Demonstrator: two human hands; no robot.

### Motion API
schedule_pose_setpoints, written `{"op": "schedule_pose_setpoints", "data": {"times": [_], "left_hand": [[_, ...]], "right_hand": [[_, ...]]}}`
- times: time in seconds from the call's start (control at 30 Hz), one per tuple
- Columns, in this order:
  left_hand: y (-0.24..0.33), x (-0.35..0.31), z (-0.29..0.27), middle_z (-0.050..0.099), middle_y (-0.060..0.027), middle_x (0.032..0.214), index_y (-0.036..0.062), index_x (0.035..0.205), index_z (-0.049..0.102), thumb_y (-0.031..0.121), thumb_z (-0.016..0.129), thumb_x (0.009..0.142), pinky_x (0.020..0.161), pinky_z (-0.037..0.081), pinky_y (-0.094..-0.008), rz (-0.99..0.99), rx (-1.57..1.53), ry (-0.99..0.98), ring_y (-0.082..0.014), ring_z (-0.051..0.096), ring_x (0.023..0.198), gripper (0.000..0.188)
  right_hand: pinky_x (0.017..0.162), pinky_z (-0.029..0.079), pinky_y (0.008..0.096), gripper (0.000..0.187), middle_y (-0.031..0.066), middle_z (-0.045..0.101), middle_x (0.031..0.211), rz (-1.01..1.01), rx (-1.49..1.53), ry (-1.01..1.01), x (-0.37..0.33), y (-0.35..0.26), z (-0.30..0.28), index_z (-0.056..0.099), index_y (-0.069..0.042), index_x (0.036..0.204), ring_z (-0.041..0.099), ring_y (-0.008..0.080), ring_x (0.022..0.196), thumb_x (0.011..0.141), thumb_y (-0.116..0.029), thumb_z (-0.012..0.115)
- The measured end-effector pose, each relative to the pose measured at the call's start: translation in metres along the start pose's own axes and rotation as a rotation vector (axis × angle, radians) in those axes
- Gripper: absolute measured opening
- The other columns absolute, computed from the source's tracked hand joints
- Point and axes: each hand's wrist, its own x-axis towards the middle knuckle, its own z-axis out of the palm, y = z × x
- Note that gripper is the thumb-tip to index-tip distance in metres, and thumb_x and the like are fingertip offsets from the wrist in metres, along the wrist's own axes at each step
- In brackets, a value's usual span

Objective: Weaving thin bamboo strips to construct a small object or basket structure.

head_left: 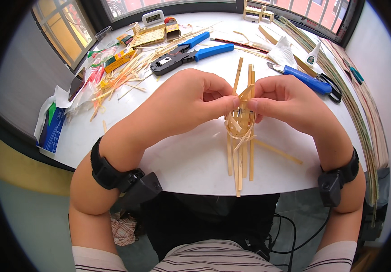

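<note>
A small woven piece of pale bamboo strips (241, 127) is between my hands over the middle of the table. Its loose ends stick out toward the far side and toward me, and thin curled strips loop round its near part. My left hand (204, 97) pinches the piece's far left part between thumb and fingers. Opposite it, my right hand (279, 97) grips the right side, thumb in front and fingers bent behind. One loose bamboo strip (279, 151) lies on the table to the right of the weave. The fingertips partly hide the woven centre.
Beyond my hands lies a blue-handled crimping tool (175, 61). To the right are a blue-handled knife (306, 80), black scissors (335, 88), a glue bottle (312, 54) and long bamboo strips (347, 104). Loose slivers (129, 75), a woven tray (150, 36) and small boxes (120, 60) fill the left.
</note>
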Motion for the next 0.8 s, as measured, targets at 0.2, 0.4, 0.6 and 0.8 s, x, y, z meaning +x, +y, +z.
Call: {"op": "schedule_pose_setpoints", "data": {"times": [0.2,0.4,0.6,0.8], "left_hand": [[0.0030,-0.0010,-0.0028,0.073,-0.0021,0.086,-0.0023,0.104,0.077,0.019,0.071,0.099,0.072,0.051,-0.0237,0.021,0.020,-0.009,-0.0061,0.062,0.077,0.023],[0.0037,-0.0015,-0.0025,0.073,-0.0021,0.085,-0.0021,0.103,0.077,0.020,0.071,0.099,0.073,0.051,-0.0241,0.012,0.013,0.011,-0.0066,0.062,0.077,0.023],[0.0010,-0.0014,-0.0006,0.073,-0.0026,0.085,-0.0025,0.104,0.077,0.020,0.071,0.100,0.072,0.052,-0.0236,0.023,0.017,0.022,-0.0068,0.063,0.077,0.023],[-0.0001,-0.0008,-0.0015,0.073,-0.0029,0.086,-0.0032,0.106,0.076,0.020,0.070,0.100,0.071,0.053,-0.0234,0.006,-0.015,0.001,-0.0068,0.064,0.076,0.025]], "right_hand": [[0.080,0.056,0.0274,0.025,0.0076,0.074,0.092,-0.071,-0.022,0.072,0.0000,0.0034,0.0053,0.073,0.005,0.106,0.068,0.0115,0.084,0.098,-0.018,0.070],[0.079,0.055,0.0280,0.025,0.0073,0.074,0.090,-0.131,-0.132,0.113,0.0014,0.0042,0.0071,0.072,0.004,0.099,0.067,0.0108,0.084,0.097,-0.021,0.071],[0.077,0.054,0.0273,0.026,0.0066,0.073,0.084,-0.091,-0.175,0.153,0.0006,0.0023,0.0074,0.071,0.002,0.095,0.066,0.0105,0.082,0.098,-0.024,0.071],[0.078,0.053,0.0291,0.025,0.0054,0.072,0.084,-0.194,-0.195,0.173,0.0017,0.0053,0.0097,0.071,0.002,0.095,0.065,0.0117,0.081,0.098,-0.023,0.070]]}}
